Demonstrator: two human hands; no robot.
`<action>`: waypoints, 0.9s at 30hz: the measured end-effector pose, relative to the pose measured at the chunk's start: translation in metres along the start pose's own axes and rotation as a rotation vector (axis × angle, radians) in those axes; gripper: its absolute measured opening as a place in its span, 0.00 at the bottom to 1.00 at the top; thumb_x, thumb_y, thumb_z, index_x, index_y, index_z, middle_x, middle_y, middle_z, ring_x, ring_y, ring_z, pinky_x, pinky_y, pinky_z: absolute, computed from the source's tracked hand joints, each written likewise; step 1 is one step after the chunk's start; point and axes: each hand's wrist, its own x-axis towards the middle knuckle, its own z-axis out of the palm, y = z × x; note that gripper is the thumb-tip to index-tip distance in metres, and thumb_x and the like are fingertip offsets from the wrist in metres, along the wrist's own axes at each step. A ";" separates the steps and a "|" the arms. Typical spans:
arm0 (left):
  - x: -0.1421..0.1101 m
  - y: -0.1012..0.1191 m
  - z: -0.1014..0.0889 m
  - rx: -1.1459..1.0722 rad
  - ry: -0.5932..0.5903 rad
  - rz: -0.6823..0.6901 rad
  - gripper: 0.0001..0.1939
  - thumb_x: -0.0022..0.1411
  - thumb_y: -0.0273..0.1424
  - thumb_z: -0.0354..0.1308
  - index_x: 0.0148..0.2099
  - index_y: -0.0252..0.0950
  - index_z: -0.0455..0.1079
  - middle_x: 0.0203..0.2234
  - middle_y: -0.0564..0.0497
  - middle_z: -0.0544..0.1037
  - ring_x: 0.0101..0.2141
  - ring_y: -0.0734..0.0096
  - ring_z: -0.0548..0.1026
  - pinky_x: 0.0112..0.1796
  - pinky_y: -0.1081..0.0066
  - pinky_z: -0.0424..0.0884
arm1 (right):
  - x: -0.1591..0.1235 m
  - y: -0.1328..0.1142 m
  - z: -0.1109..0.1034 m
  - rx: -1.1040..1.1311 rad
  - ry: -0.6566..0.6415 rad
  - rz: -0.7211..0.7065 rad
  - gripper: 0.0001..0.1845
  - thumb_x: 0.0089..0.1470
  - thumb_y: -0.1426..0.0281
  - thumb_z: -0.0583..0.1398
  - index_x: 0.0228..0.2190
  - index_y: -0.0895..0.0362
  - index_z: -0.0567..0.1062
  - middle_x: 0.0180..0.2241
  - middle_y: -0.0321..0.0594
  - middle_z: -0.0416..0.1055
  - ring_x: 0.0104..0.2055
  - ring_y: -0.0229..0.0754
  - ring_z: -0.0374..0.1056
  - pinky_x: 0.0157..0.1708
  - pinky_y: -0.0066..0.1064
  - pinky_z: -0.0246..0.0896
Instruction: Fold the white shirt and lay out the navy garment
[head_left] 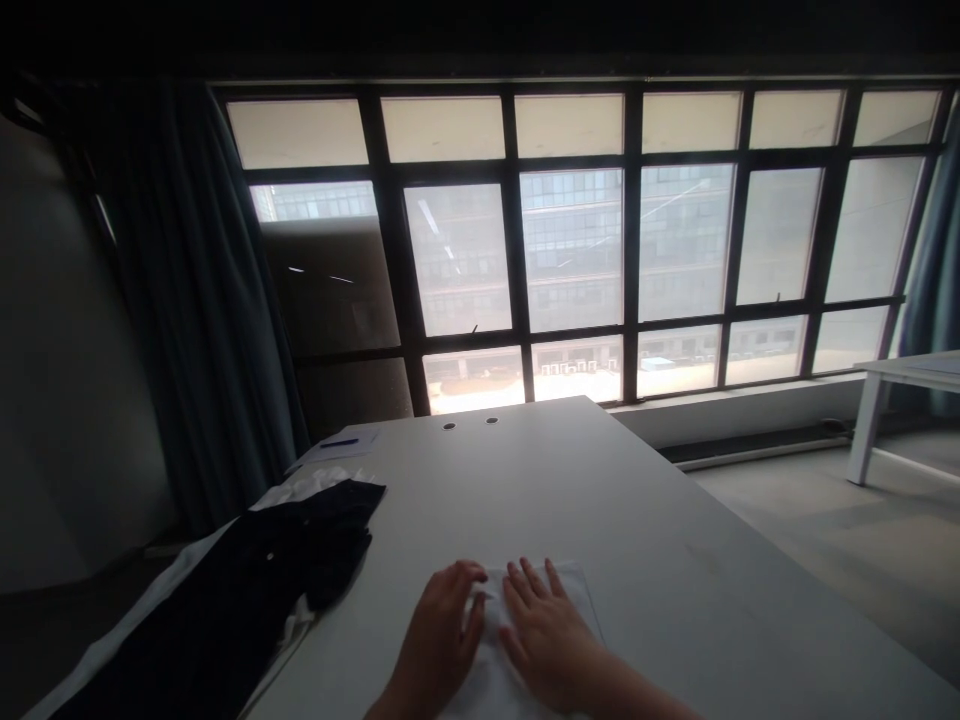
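Resting right hand (546, 625) flat and open on thin, white, rectangular sheet (492, 665). Curled over sheet's left side with left hand (448, 625); cannot tell whether pinching.

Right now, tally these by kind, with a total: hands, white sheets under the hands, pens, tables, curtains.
Hands: 2 (left hand, right hand)
White sheet under the hands: 1
Pen: 1
Tables: 2 (near table, far table)
Curtains: 2 (left curtain, right curtain)
Total: 8

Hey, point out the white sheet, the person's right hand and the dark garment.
White sheet (491, 672): head view, bare strip between the hands.
Right hand (546, 625): head view, back of the hand.
Dark garment (232, 590): head view, middle of the fabric.
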 end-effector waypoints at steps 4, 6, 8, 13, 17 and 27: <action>-0.007 0.022 0.019 0.069 -0.354 0.063 0.29 0.70 0.41 0.52 0.70 0.42 0.60 0.69 0.44 0.62 0.68 0.52 0.59 0.68 0.49 0.55 | 0.010 0.013 -0.003 0.128 0.050 0.071 0.34 0.60 0.73 0.49 0.67 0.58 0.61 0.68 0.47 0.58 0.72 0.45 0.49 0.73 0.46 0.33; -0.010 0.013 0.024 0.101 -0.455 0.010 0.38 0.69 0.51 0.51 0.74 0.40 0.52 0.72 0.44 0.53 0.70 0.49 0.52 0.69 0.46 0.50 | 0.015 0.019 -0.005 0.158 0.072 0.149 0.36 0.57 0.76 0.49 0.66 0.59 0.63 0.68 0.47 0.58 0.72 0.43 0.50 0.72 0.43 0.38; -0.011 0.002 0.025 0.122 -0.490 -0.029 0.42 0.68 0.58 0.48 0.75 0.41 0.48 0.73 0.46 0.48 0.71 0.48 0.48 0.69 0.46 0.47 | 0.016 0.027 -0.008 0.102 0.053 0.151 0.32 0.61 0.72 0.50 0.66 0.55 0.64 0.69 0.46 0.55 0.73 0.47 0.45 0.72 0.49 0.34; -0.008 -0.010 0.022 0.153 -0.470 -0.092 0.45 0.67 0.61 0.43 0.75 0.40 0.46 0.73 0.48 0.45 0.72 0.50 0.46 0.70 0.47 0.45 | 0.013 0.063 -0.018 -0.091 -0.006 0.236 0.30 0.67 0.52 0.49 0.67 0.44 0.60 0.72 0.42 0.45 0.75 0.62 0.31 0.66 0.70 0.17; -0.003 -0.029 0.024 0.210 -0.378 -0.168 0.45 0.68 0.61 0.40 0.74 0.36 0.49 0.72 0.46 0.47 0.72 0.51 0.47 0.70 0.49 0.43 | 0.013 0.088 -0.021 -0.178 0.109 0.484 0.29 0.67 0.62 0.49 0.66 0.56 0.63 0.71 0.51 0.49 0.74 0.61 0.38 0.69 0.61 0.31; 0.005 -0.070 0.002 0.408 0.111 -0.390 0.26 0.70 0.42 0.48 0.62 0.32 0.69 0.61 0.36 0.72 0.62 0.48 0.66 0.63 0.51 0.57 | 0.003 0.049 -0.029 0.068 0.157 0.014 0.16 0.52 0.63 0.63 0.43 0.53 0.73 0.46 0.42 0.71 0.49 0.47 0.67 0.51 0.34 0.60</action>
